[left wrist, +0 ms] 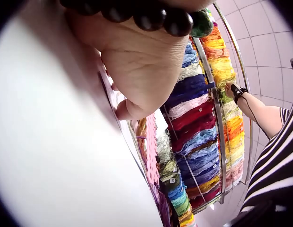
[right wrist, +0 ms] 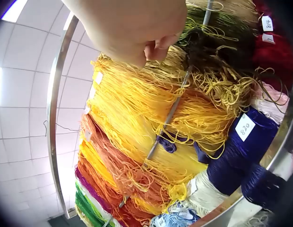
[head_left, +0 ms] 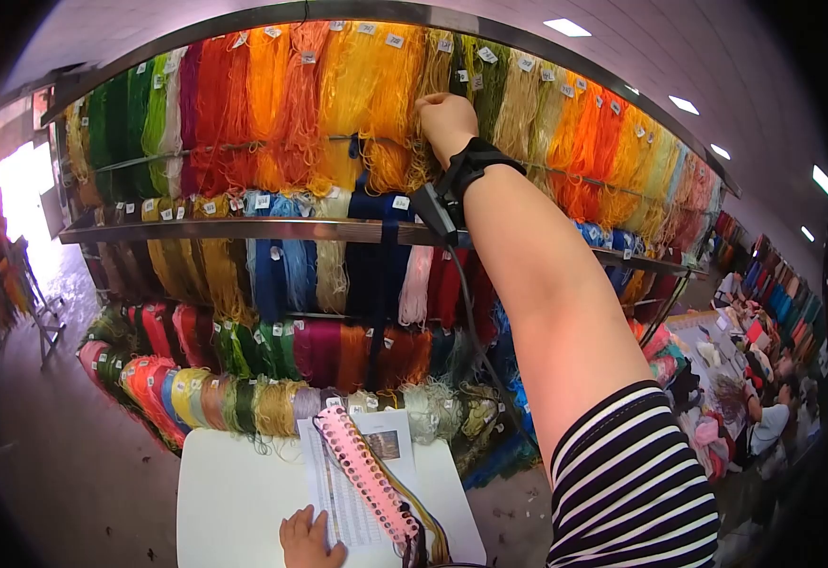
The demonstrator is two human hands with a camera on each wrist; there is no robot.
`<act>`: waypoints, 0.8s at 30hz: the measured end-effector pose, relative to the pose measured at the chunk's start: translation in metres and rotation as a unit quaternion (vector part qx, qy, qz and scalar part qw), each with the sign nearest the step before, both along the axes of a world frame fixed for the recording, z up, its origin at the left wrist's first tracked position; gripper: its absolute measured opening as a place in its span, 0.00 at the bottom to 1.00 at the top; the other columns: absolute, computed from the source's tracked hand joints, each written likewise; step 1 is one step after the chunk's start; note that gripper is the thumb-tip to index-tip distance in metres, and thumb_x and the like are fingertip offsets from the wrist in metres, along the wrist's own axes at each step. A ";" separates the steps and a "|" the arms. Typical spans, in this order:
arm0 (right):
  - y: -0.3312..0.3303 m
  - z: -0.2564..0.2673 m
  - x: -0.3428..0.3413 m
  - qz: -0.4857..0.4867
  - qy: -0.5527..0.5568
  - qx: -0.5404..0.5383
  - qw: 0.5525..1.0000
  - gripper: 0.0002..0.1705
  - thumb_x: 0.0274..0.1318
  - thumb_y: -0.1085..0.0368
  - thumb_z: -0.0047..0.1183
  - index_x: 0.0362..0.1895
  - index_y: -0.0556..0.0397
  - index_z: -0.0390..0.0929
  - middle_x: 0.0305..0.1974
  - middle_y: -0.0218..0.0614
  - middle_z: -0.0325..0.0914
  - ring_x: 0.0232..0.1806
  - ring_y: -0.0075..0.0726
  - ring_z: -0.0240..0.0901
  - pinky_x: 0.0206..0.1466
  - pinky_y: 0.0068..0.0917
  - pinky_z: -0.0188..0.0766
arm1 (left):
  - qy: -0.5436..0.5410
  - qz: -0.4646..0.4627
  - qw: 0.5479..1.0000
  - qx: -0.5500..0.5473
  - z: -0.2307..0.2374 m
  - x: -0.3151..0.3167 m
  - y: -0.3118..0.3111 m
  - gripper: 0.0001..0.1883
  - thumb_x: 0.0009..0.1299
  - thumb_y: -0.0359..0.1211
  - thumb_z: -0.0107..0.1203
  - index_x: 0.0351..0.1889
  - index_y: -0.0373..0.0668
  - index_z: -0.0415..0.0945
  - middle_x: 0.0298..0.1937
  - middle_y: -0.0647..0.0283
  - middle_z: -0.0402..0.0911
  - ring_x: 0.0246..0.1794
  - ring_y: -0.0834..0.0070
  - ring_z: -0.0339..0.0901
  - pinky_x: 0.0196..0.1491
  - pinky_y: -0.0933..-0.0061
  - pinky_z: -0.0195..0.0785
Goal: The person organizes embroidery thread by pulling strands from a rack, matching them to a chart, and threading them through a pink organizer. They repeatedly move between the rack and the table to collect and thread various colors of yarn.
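High on the rack, my right hand [head_left: 447, 123] reaches among hanging skeins of thread, its fingers curled at an olive-gold skein [right wrist: 172, 64]. Bright yellow skeins [right wrist: 127, 99] hang beside it, and a dark green one [right wrist: 222, 40] is on its other side. The right fingertips are partly hidden by the hand in the right wrist view. Down on the white table [head_left: 225, 492], my left hand [head_left: 308, 538] rests with fingers spread at the edge of a printed sheet [head_left: 338, 506]. Across that sheet lies a pink punched thread holder [head_left: 362, 469], with dark and gold threads along its side.
Metal rails [head_left: 291, 229] cross the rack, with numbered tags on many skeins. A lower row of bundled skeins [head_left: 196, 398] borders the table's far edge. A cable [head_left: 475, 322] hangs from the right wrist device. At far right, people sit near a cluttered table [head_left: 707, 350].
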State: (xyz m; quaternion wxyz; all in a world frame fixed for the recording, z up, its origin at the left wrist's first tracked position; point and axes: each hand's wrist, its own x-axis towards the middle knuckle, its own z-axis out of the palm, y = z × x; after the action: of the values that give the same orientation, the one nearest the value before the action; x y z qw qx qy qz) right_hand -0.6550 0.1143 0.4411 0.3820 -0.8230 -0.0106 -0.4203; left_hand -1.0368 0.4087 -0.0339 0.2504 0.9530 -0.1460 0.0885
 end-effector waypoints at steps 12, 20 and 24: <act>0.017 -0.062 -0.168 0.168 -0.166 -0.135 0.962 0.11 0.59 0.63 0.48 0.31 0.58 0.74 0.26 0.51 0.73 0.29 0.52 0.73 0.34 0.38 0.68 | -0.009 -0.006 1.000 -0.021 -0.018 0.001 0.006 0.34 0.52 0.44 0.58 0.58 0.38 0.73 0.64 0.44 0.68 0.65 0.46 0.62 0.69 0.39 0.45; -0.080 -0.382 -0.411 0.143 0.442 -0.166 0.870 0.13 0.60 0.57 0.50 0.34 0.54 0.80 0.33 0.48 0.79 0.36 0.54 0.79 0.38 0.44 0.72 | 0.022 0.004 1.000 -0.014 -0.008 -0.002 0.004 0.34 0.54 0.43 0.59 0.60 0.40 0.72 0.65 0.44 0.66 0.68 0.48 0.59 0.72 0.42 0.41; -0.156 -0.489 -0.511 0.113 0.653 -0.257 0.704 0.16 0.58 0.53 0.51 0.40 0.48 0.84 0.40 0.46 0.82 0.45 0.57 0.78 0.47 0.44 0.73 | 0.020 -0.012 1.000 -0.017 -0.015 0.002 0.009 0.34 0.55 0.42 0.61 0.61 0.42 0.72 0.66 0.44 0.67 0.67 0.48 0.60 0.71 0.42 0.44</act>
State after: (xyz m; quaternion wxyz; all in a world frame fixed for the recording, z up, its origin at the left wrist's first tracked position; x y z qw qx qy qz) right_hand -1.1663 -0.0419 -0.0474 0.1122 -0.9504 0.0409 0.2874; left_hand -1.0346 0.4176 -0.0492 0.2708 0.9482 -0.1513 0.0690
